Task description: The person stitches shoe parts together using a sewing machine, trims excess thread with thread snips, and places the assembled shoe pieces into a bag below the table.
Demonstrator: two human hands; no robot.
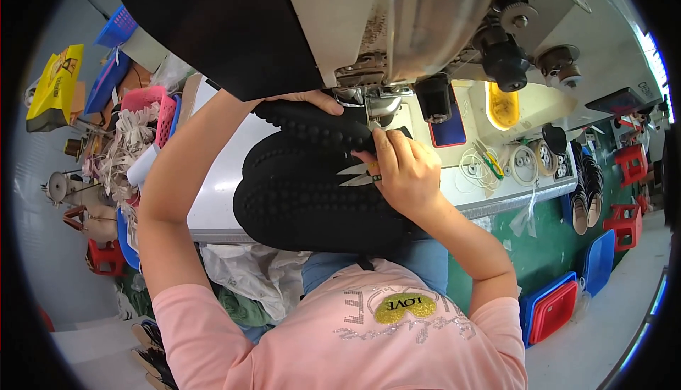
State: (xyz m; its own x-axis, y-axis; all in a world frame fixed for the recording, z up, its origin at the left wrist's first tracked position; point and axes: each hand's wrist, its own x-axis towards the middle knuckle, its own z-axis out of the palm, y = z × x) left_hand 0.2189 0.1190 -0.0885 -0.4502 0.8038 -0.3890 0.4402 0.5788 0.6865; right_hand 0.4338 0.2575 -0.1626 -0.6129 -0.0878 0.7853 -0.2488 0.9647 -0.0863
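Note:
Several black studded shoe pieces (305, 202), long and rounded with rows of bumps, lie stacked at the table's front edge under a sewing machine head (425, 21). The topmost studded piece (312, 126) is raised close to the needle area. At its upper edge rests my left hand (316, 99), thumb showing along the piece; the machine hides most of the other fingers. My right hand (408, 170) is closed around small scissors (357, 175), their two blades apart and pointing left. Its thumb and forefinger are at the right end of the raised piece.
On the machine table (213, 195), to the right, lie a yellow tray (502, 106), green-handled snips (489, 159), white cord and bobbins. A pink basket (149, 102) of pale strips stands left. Shoes (585, 191), red stools and blue and red trays (553, 312) are at the right.

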